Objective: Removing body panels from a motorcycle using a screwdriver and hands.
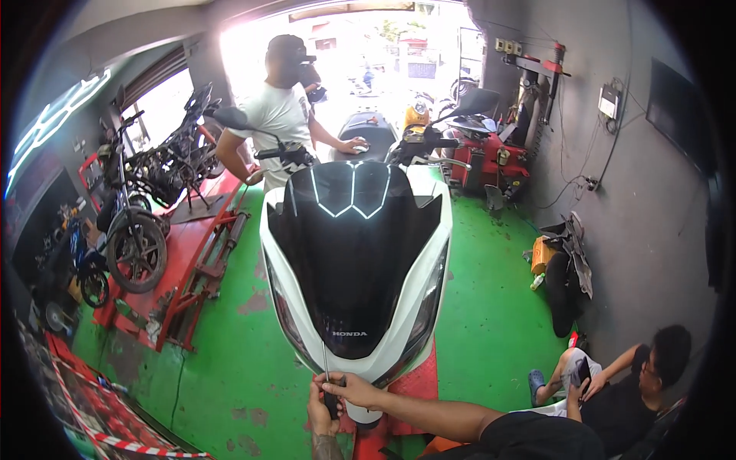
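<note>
Left of the scooter (349, 261), motorcycle (157, 172) on lift (180, 276); behind, doorway (360, 46); right, wall (652, 199); in front, screwdriver (330, 400); front right, person (625, 418).

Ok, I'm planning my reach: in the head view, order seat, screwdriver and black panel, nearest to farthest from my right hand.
1. Screwdriver: at your right hand, leftward.
2. Black panel: ahead, on the scooter's front.
3. Seat: farthest back, beyond the panel.
</note>
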{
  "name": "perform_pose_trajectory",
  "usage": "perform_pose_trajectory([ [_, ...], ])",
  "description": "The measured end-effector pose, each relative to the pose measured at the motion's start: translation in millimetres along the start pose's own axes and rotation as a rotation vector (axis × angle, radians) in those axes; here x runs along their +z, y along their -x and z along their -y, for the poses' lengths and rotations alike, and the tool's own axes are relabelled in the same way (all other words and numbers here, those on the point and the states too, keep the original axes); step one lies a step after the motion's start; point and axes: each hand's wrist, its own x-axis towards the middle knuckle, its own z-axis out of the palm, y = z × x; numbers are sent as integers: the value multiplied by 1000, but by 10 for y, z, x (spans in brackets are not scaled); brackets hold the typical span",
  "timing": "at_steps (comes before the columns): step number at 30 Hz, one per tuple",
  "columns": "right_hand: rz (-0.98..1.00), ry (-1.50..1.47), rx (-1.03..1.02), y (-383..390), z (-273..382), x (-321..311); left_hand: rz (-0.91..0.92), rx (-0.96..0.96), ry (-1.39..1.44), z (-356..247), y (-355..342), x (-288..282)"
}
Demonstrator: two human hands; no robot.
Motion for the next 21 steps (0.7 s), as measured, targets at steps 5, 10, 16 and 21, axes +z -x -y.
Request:
perform_pose_trajectory([
  [5, -181, -43, -109, -67, -90, 104, -165, 441, -83, 283, 314, 162],
  [10, -214, -19, -59, -175, -234, 61, -350, 963, -601, 738, 380, -13],
  [16, -81, -97, 84, 30, 348, 80, -72, 214, 87, 470, 392, -51],
  [21, -93, -136, 33, -108, 239, 32, -86, 283, 124, 412, 360, 130],
])
